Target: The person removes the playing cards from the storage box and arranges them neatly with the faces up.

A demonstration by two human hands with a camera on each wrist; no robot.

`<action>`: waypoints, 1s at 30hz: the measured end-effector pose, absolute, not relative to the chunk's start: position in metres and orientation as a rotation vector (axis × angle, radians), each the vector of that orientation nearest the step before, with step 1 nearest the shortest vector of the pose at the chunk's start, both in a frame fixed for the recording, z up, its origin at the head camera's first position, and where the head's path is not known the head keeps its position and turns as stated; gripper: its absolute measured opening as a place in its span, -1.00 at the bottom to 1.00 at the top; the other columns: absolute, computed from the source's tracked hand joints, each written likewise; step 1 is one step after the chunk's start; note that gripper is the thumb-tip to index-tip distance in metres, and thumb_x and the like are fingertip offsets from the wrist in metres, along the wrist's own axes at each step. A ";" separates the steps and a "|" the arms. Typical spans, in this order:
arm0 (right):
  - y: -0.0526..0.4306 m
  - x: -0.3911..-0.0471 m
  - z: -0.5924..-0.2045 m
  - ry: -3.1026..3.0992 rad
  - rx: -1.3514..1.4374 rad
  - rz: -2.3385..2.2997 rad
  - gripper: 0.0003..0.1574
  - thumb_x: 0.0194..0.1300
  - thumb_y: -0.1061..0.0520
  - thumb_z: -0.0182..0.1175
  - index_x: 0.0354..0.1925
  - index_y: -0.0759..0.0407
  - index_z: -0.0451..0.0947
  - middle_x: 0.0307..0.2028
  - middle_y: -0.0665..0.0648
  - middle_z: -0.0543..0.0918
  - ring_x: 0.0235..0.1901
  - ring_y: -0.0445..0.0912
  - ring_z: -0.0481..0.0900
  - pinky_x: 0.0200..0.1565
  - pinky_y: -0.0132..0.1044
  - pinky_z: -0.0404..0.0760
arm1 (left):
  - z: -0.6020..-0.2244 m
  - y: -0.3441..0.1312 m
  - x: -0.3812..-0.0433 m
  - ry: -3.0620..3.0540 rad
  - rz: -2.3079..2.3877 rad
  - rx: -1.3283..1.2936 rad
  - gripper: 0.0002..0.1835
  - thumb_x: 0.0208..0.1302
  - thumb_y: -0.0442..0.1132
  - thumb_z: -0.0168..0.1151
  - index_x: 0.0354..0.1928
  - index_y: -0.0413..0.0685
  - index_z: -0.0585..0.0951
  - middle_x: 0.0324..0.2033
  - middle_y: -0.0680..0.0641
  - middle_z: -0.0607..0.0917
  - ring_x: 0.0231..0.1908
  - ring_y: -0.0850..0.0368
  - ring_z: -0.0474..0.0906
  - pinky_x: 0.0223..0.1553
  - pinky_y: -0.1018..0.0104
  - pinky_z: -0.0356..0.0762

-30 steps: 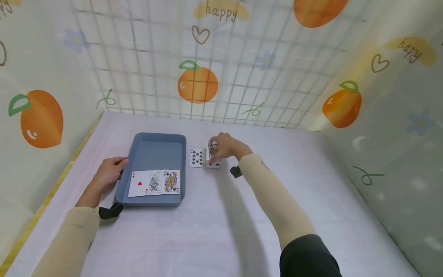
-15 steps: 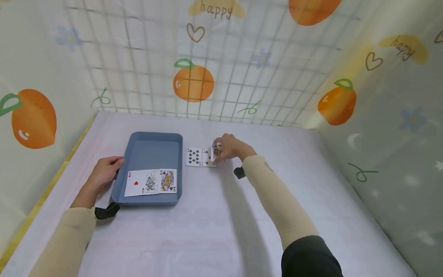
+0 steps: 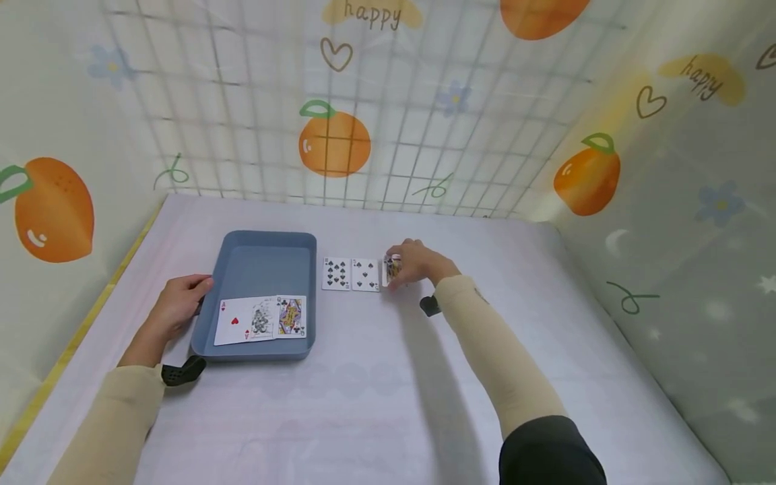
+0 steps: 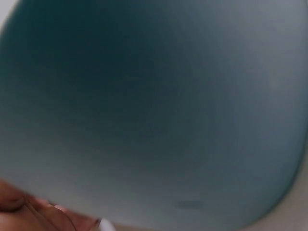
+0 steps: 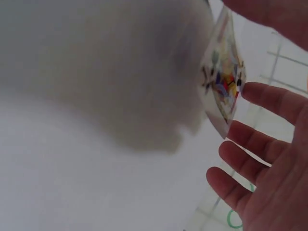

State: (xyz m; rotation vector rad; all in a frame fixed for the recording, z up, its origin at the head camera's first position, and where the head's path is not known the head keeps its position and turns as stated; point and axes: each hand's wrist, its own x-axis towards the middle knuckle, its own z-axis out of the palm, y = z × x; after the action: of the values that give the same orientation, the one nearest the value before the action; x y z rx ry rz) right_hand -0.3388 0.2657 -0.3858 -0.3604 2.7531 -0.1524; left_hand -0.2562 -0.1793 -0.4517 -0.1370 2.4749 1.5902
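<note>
White cloth (image 3: 358, 417) covers the table, and the blue-grey tray (image 3: 267, 259) sits on it toward the person's left. The tray looks like stiff, light plastic that would slide readily on cloth; its raised rim is the natural place to steady it. The left hand (image 3: 176, 306) is at that rim, on the tray's left side; whether its fingers grip or merely touch cannot be told, since they are mostly hidden.

The right hand (image 3: 421, 263) holds the face card (image 5: 224, 84) just above the cloth, pinched between the thumb and the fingertips, with the lower fingers spread and slightly bent. The card stands tilted on edge and bows under the pinch, so it is probably thin, springy and nearly weightless, slick-faced and easily creased. Opposite edges, lightly pressed, should be the best hold.

Left of it, the five (image 3: 365, 275) and the ten (image 3: 336, 274) lie flat side by side, near the tray. Inside the tray, the ace (image 3: 233, 322), the joker (image 3: 263, 318) and the queen (image 3: 292, 316) lie in an overlapping row.
</note>
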 end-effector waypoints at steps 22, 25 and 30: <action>0.280 -0.341 -0.406 2.737 -0.315 -0.152 0.12 -0.05 -0.17 0.52 0.43 0.03 0.32 0.29 0.30 0.29 0.21 0.16 0.21 0.19 0.22 0.38 | -0.455 -0.179 -0.258 2.452 1.594 -0.177 -0.41 0.61 -0.07 -0.19 0.44 -0.39 0.20 0.34 -0.42 0.33 0.25 -0.27 0.37 0.21 -0.08 0.42; 0.278 -0.344 -0.407 2.748 -0.333 -0.158 0.13 -0.08 -0.16 0.53 0.42 0.00 0.33 0.33 0.29 0.26 0.22 0.16 0.20 0.18 0.21 0.39 | -0.455 -0.180 -0.258 2.457 1.592 -0.174 -0.40 0.60 -0.05 -0.18 0.44 -0.39 0.20 0.33 -0.43 0.33 0.23 -0.26 0.38 0.21 -0.08 0.43; 0.275 -0.348 -0.408 2.748 -0.339 -0.159 0.13 -0.10 -0.17 0.53 0.42 -0.02 0.34 0.34 0.27 0.26 0.20 0.17 0.23 0.14 0.20 0.42 | -0.456 -0.182 -0.260 2.465 1.600 -0.199 -0.40 0.60 -0.03 -0.16 0.43 -0.37 0.23 0.31 -0.41 0.37 0.18 -0.23 0.41 0.20 -0.07 0.45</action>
State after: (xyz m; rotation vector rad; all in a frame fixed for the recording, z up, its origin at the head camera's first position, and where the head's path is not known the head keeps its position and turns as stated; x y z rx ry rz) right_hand -0.3484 0.2747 -0.4081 -0.3390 2.7482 -0.1587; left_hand -0.2602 -0.1821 -0.4557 -0.1987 2.4654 1.5996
